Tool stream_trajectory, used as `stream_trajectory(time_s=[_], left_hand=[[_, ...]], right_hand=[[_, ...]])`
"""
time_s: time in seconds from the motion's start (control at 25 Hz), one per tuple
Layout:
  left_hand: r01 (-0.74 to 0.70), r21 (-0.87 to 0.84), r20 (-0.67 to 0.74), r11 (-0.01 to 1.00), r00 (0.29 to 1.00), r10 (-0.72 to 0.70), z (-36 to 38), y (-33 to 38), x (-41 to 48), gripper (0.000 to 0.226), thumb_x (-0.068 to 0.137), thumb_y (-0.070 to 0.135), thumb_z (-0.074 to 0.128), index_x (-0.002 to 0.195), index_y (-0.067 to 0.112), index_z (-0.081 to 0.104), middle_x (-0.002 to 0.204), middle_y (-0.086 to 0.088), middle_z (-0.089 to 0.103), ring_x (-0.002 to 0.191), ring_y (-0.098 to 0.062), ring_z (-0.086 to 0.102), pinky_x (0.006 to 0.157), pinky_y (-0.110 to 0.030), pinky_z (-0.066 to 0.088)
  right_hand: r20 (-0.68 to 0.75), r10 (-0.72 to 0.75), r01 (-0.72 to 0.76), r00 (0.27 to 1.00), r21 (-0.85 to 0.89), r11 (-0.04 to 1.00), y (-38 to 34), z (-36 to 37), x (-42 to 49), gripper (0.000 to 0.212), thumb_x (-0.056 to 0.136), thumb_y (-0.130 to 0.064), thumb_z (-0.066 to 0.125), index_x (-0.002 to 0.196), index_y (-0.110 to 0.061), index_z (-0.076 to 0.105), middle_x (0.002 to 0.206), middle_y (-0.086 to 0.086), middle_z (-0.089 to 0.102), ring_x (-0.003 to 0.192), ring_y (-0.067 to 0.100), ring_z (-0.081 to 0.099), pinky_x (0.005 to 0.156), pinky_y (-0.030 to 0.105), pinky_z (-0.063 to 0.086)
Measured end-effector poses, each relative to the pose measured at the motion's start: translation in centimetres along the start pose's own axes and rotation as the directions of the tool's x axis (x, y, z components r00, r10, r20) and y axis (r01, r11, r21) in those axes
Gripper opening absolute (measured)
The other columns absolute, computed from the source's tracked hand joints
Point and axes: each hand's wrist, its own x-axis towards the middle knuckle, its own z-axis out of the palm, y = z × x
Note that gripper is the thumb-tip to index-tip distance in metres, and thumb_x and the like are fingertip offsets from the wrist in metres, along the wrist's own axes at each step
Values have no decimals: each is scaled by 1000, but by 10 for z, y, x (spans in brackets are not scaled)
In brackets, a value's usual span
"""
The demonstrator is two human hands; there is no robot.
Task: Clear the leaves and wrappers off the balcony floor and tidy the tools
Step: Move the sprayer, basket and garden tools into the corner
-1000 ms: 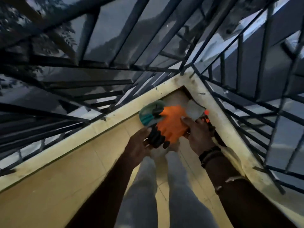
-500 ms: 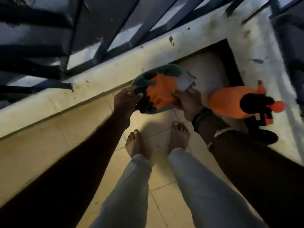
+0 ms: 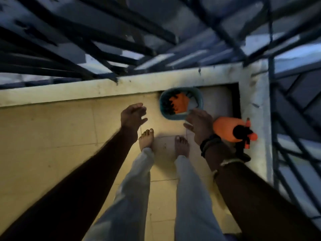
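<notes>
Basin (image 3: 180,117) holding gloves (image 3: 178,103) sits on floor at 12 o'clock, against wall. Left hand (image 3: 132,115) spread, empty; right hand (image 3: 199,124) spread beside rim. Sprayer (image 3: 229,129) at 3 o'clock: best set alongside basin next.

The basin (image 3: 180,117) sits on the balcony floor (image 3: 52,133), tight against the parapet wall (image 3: 69,91) and near the corner where that wall meets the side ledge (image 3: 255,108). Inside the basin lies a glove (image 3: 178,104), with what may be a flat sheet beside it, though blur makes that unsure. Right of the basin a sprayer (image 3: 229,129) stands by the side ledge. The left hand (image 3: 132,115) hangs left of the basin, apart from it; the right hand (image 3: 199,126) is at its near right rim, between basin and sprayer. Two bare feet (image 3: 146,138) stand on the floor just nearer than the basin. The railing bars (image 3: 121,54) rise behind the wall.
</notes>
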Motion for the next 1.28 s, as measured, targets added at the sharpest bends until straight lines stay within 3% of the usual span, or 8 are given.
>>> stream_trajectory(time_s=[0.12,0.28,0.44,0.6,0.72,0.96,1.08,1.28], left_hand=[[-40,-155,-71,987,997,29,-21,53,-120,22,94,-6,51,109,5,63,109,-17,66,97,-30,64,84,-40,57],[-118,-258,-201,959,977,66,-43,81,-246,26,97,-4,48,118,-1,63,97,-12,69,85,-24,66,72,-32,59],[-210,-424,-390,881,920,31,-77,74,-335,24,96,1,53,116,-2,65,95,-12,68,79,-22,65,73,-33,58],[-327,-530,-503,782,864,20,-127,46,-394,13,93,2,60,100,6,70,90,-10,69,72,-20,65,67,-31,57],[-423,-573,-590,702,807,5,-180,13,-437,10,92,3,64,95,9,71,89,-10,69,70,-20,65,64,-31,55],[-551,-628,-715,549,687,-129,-293,-78,-512,10,94,7,63,99,11,70,91,-7,72,71,-17,65,60,-27,55],[-595,-658,-739,462,628,-243,-346,-136,-541,12,94,9,63,103,12,71,96,-7,74,78,-17,68,63,-27,57],[-695,-684,-696,220,533,-480,-402,-228,-585,16,96,12,62,109,11,71,101,-8,75,85,-18,69,71,-29,59]], right_hand=[[138,-38,43,990,-35,998,-52,3,-131,25,95,-8,64,120,-8,61,98,15,68,90,31,70,73,42,61],[313,-76,99,947,-59,993,-97,8,-259,21,103,-6,52,123,-10,53,96,13,63,79,27,63,68,37,52],[441,-141,261,887,-224,939,-98,19,-341,26,100,-7,56,126,-9,59,106,13,66,87,24,68,67,34,57],[594,-110,372,797,-339,864,-73,48,-402,29,96,-6,60,124,-10,64,111,15,70,96,30,70,68,36,57],[702,-30,443,712,-415,795,-29,81,-452,27,95,-5,63,122,-10,65,106,12,70,91,28,70,69,38,58],[797,171,568,579,-545,617,95,145,-542,30,97,-8,63,127,-7,63,116,17,70,103,30,70,79,42,59],[822,273,637,500,-563,527,170,172,-588,27,98,-8,63,125,-7,63,116,16,71,105,31,70,78,41,60],[775,473,738,419,-594,321,298,204,-659,24,98,-8,62,122,-8,65,114,14,72,98,28,71,80,42,61]])
